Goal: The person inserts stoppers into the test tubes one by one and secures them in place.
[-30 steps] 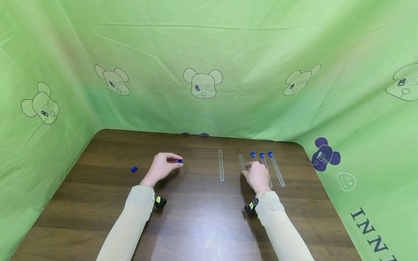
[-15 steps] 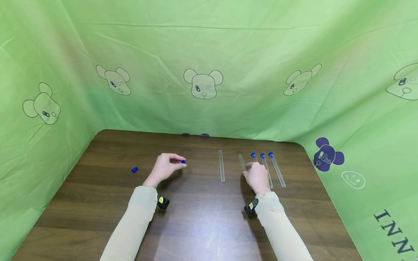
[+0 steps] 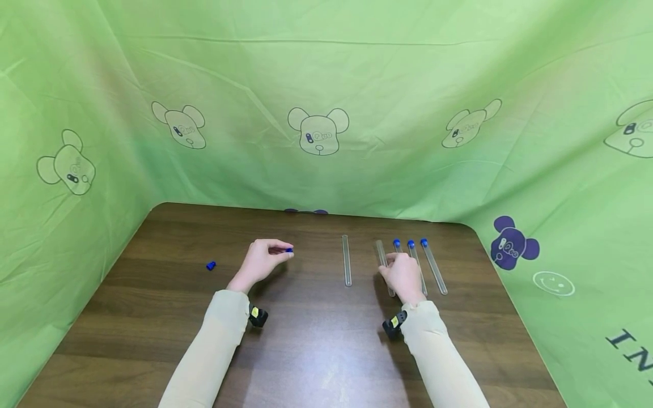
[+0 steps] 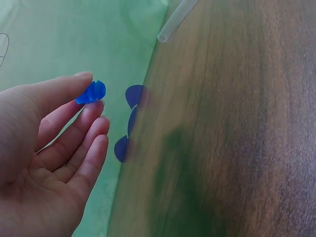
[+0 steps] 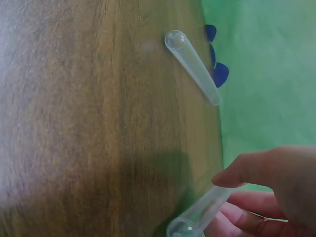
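Between thumb and fingertips my left hand (image 3: 262, 262) pinches a small blue cap (image 4: 93, 92), raised over the table. My right hand (image 3: 403, 275) grips an uncapped clear test tube (image 5: 202, 212) by its middle, thumb on one side and fingers on the other; its open end points to the back of the table. Left of that hand lies another uncapped test tube (image 3: 346, 260). A second blue cap (image 3: 211, 265) rests on the table, left of my left hand.
Several test tubes with blue caps lie at the right, the outermost capped tube (image 3: 434, 267) in full view and others partly behind my right hand. A green printed cloth (image 3: 316, 68) hangs along the back and sides of the wooden table (image 3: 306, 351).
My left hand has moved a little to the right with the blue cap. The tube in my right hand has shifted slightly, its open end moving right; the lying things have stayed put.
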Tool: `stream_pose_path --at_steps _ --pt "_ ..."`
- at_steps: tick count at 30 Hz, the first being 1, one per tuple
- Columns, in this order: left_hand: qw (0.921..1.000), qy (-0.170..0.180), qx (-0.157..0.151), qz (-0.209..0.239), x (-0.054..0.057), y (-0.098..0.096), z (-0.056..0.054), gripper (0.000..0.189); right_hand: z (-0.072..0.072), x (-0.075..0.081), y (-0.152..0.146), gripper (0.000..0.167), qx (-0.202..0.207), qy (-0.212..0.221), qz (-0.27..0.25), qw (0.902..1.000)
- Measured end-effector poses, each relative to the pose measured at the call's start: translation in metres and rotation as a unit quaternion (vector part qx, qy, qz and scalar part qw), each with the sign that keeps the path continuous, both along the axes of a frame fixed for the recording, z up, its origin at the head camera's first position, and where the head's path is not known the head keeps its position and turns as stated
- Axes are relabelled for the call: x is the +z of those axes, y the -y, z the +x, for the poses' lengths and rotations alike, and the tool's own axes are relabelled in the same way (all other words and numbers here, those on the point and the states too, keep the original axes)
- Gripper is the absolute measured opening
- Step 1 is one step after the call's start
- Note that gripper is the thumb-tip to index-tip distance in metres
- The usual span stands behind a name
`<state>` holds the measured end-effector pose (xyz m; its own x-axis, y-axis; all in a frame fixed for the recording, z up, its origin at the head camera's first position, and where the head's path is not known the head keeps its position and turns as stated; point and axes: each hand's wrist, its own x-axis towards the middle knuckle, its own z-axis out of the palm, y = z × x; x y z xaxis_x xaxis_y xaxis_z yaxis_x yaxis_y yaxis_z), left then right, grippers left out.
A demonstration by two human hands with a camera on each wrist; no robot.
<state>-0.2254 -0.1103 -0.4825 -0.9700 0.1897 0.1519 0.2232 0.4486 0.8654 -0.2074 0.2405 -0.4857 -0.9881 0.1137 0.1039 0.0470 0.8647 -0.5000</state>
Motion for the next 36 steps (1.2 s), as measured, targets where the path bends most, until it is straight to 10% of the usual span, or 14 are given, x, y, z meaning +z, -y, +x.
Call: stream_pose_path --at_steps 36 --pt "1.0 0.0 -0.005 0.004 0.0 -0.007 -0.006 0.024 0.008 0.016 0.019 0.036 0.027 -0.006 -0.1 0.9946"
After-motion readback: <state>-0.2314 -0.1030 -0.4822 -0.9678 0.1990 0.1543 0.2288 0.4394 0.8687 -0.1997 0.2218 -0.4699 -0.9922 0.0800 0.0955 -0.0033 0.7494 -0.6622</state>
